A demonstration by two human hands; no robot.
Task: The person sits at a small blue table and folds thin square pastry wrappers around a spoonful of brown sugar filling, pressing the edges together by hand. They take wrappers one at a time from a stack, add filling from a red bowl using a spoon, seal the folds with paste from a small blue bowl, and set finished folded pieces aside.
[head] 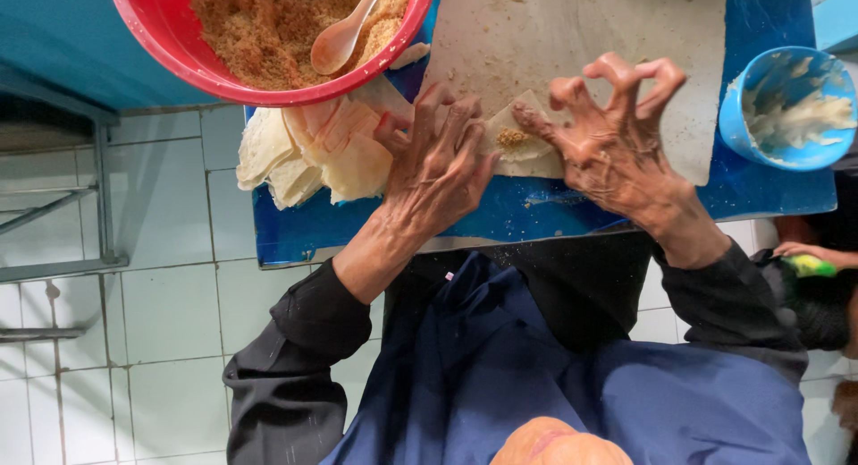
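Head view: the surface [554, 210] is a blue board set over a floor of pale square tiles [170, 313], with a grey metal frame [54, 206] standing well to one side of it. On the blue surface lies a pale, crumb-dusted work sheet [661, 36], and this sheet serves as the landmark.

Just beside the sheet, towards the tiled floor, a red bowl [161, 36] overhangs the edge of the surface; it is filled with brown crumbly filling [259, 22], and a pale plastic spoon [344, 31] rests in it. Below the red bowl, near the sheet's corner, lies a loose stack of thin pastry wrappers [308, 156]. On the far side of the sheet stands a small blue bowl [742, 125] smeared with whitish paste [800, 116].

At the sheet's near edge sits one small wrapper [527, 139] with a pinch of brown filling on it. The left hand [438, 165] lies flat with its fingers pressing the wrapper's edge, the grip loose and closed on nothing. The right hand [617, 139] has curled fingers raised, a fingertip touching the wrapper, the grip open.
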